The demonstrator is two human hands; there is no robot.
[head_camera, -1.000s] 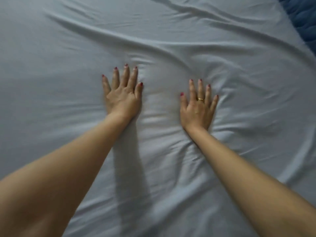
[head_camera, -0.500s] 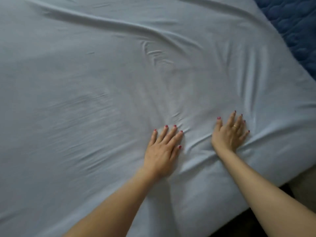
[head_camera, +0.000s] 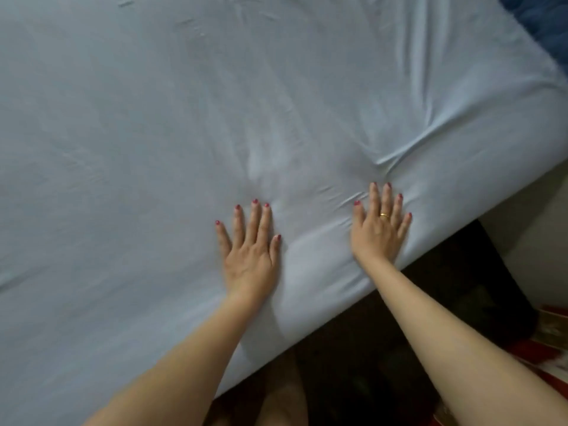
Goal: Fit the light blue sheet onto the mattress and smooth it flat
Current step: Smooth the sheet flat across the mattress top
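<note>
The light blue sheet (head_camera: 184,133) covers the mattress and fills most of the head view, wrapping over the near edge at the lower right. My left hand (head_camera: 250,250) lies flat on it, fingers spread, palm down, holding nothing. To its right, my right hand (head_camera: 379,229), with a gold ring, presses flat close to the mattress edge. Small creases bunch just beyond my right fingertips, and faint ripples run up the middle. The mattress itself is hidden under the sheet.
A dark blue quilted fabric (head_camera: 544,20) shows at the top right corner. Below the mattress edge lies a dark floor area (head_camera: 430,318), a pale surface (head_camera: 534,216) and a red patterned cloth (head_camera: 550,339) at the right.
Both hands have slid back across the sheet toward the near mattress edge, still flat. The long folds seen earlier are gone from view; the floor beside the bed now shows.
</note>
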